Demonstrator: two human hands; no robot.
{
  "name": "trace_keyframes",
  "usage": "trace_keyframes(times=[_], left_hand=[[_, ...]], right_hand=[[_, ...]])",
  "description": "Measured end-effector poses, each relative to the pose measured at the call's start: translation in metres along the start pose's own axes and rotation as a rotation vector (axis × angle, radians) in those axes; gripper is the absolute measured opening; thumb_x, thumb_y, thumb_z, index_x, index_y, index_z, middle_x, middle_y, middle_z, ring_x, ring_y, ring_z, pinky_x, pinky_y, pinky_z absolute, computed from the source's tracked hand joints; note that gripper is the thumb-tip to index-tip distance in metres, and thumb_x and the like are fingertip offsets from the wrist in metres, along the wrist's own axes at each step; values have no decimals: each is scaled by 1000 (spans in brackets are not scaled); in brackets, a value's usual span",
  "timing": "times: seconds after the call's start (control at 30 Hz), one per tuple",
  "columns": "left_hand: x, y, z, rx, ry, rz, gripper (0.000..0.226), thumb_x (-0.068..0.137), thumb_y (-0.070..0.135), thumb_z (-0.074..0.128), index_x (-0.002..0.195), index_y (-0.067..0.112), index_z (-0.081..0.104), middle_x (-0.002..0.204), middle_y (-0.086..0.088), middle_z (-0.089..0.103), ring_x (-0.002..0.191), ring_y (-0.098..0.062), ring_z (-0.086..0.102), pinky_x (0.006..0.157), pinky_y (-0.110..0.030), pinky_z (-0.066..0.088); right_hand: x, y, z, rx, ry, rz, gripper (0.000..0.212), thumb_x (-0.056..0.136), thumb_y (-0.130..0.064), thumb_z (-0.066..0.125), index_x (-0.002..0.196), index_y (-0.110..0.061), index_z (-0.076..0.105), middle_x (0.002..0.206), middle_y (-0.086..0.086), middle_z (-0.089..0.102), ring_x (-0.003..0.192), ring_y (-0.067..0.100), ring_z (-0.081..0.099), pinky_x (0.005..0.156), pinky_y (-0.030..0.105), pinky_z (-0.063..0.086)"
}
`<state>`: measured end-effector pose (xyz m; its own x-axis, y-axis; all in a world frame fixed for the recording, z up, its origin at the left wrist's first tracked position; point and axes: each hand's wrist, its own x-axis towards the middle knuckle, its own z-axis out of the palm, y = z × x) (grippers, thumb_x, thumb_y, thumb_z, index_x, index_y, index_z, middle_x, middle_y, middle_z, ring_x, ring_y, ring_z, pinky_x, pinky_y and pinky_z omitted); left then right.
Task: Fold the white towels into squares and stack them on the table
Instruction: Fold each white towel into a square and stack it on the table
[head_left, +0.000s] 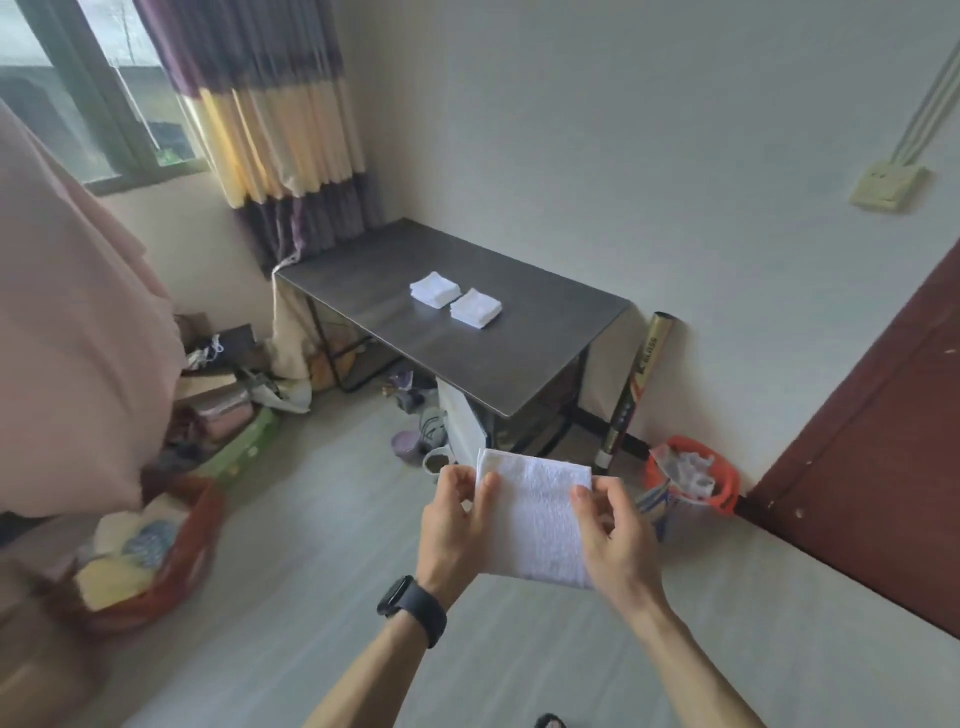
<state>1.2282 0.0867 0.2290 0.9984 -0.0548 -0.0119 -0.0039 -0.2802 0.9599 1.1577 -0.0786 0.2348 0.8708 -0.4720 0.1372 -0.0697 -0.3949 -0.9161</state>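
Note:
I hold a white towel (535, 519), folded into a rectangle, in the air in front of me, well short of the dark table (524, 364). My left hand (457, 525) grips its left edge, thumb on top, with a black watch on that wrist. My right hand (613, 535) pinches the right edge. On the table lie two folded white towel squares side by side: one (434, 289) farther back, the other (475, 307) nearer me.
A red basket (197, 540) of cloths stands on the floor at left, beside cluttered boxes (223, 405). Shoes (421, 431) lie under the table. A bat (634, 384) leans on the wall, an orange bin (691, 473) next to it. A brown door (883, 457) is at right.

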Motion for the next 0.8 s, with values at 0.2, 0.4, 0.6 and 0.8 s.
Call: trace_keyframes(times=[0.2,0.4,0.6,0.8], left_hand=[[122,-2,0,32,86,-33,19,95,36,59,86,21,51,81,7,62,64,0,50,57,-15,40],[225,-8,-10,103,153,-80,21,97,33,58,84,19,48,78,6,59,63,-7,46,55,-17,36],[323,-37,-29,131,157,-142,22,97,33,58,86,17,47,80,7,58,64,-5,46,58,-15,37],[450,-66,-61,148,85,-163,23,96,36,57,87,18,47,79,6,59,67,-9,48,58,-13,38]], right_hand=[[126,-3,61,46,-89,3,16,99,-34,56,84,-27,57,70,-2,63,68,9,57,54,19,42],[235,3,129,36,-173,20,15,98,-34,57,85,-27,57,71,-6,63,66,10,56,56,18,41],[314,12,204,19,-224,43,15,98,-35,57,85,-29,57,70,-2,61,65,13,55,56,21,41],[399,9,293,-11,-203,64,18,99,-37,55,84,-28,55,70,-5,60,63,12,52,57,22,41]])
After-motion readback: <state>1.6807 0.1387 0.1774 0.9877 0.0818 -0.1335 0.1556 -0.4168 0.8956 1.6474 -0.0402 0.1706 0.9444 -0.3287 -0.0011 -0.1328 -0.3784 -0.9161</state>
